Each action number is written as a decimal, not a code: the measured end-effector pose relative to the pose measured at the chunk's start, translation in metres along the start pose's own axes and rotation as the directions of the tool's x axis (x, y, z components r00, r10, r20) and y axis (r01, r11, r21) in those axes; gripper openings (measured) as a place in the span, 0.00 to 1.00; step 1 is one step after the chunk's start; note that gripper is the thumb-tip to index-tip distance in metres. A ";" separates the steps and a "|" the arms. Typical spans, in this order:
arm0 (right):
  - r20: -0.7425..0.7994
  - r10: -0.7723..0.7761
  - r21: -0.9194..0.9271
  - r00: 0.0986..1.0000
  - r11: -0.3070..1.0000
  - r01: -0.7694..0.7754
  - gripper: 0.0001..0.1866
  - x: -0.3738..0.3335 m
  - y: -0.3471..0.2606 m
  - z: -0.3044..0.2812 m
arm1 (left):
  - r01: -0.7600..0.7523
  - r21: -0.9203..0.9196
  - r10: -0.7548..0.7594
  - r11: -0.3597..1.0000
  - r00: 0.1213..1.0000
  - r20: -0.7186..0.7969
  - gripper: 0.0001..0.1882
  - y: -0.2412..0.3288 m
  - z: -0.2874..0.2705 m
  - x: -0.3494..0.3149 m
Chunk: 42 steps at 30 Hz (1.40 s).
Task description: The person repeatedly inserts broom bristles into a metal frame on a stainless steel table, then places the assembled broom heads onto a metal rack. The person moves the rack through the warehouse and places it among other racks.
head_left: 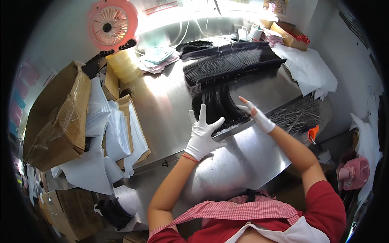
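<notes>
My left hand (202, 135), in a white glove, is held over the front of the metal table with its fingers spread and nothing in it. My right hand (259, 117) wears a white glove that leaves some fingertips bare; its fingers are stretched out and apart. Between and just beyond the hands lie bundles of long black hair-like strands (221, 101), their near ends along the table's raised front edge. Whether my right fingertips touch the strands, I cannot tell. Behind them stretches a wide row of dark strands (227, 60) with black bands along its long sides.
Thin metal rods (298, 115) are heaped right of my right hand, near an orange-handled tool (313, 133). White sheets (117, 133) and an open cardboard box (60, 117) stand left. Tape rolls (123, 67), a pink fan (112, 26) and folded cloths (158, 58) sit at the back.
</notes>
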State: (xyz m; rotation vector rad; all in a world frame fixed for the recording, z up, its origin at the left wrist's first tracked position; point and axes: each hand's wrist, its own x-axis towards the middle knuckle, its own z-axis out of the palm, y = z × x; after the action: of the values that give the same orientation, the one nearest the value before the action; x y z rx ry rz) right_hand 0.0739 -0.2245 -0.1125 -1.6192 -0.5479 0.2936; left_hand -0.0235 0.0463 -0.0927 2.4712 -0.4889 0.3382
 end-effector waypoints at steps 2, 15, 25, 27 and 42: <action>-0.024 -0.018 0.101 1.000 0.995 0.020 0.52 0.004 -0.013 0.060 | 0.016 0.008 -0.015 1.000 0.995 -0.094 0.46 -0.001 0.004 0.001; -0.305 -0.020 -0.100 0.952 0.995 -0.012 0.46 0.096 0.013 0.196 | 0.183 0.087 -0.120 0.979 0.870 -0.479 0.25 -0.079 -0.016 0.024; -0.320 -0.077 -0.107 0.944 0.993 0.044 0.30 -0.045 0.008 0.132 | 0.016 0.007 -0.012 1.000 0.919 -0.393 0.35 -0.169 -0.014 0.109; -0.374 0.006 -0.168 0.927 0.983 -0.074 0.21 -0.131 0.022 0.102 | 0.115 -0.102 -0.148 0.988 0.892 -0.427 0.41 -0.149 -0.012 0.098; -0.257 0.544 0.957 -0.799 0.026 -0.290 0.24 -0.773 0.181 0.177 | 0.474 -0.566 0.129 0.674 0.680 0.722 0.24 0.232 0.210 -0.108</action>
State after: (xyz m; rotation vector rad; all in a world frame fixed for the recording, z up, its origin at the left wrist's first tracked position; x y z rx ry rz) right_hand -0.6399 -0.4755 -0.4123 -1.0504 2.2259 0.1233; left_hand -0.1901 -0.2256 -0.1801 1.7126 -0.5198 -0.8429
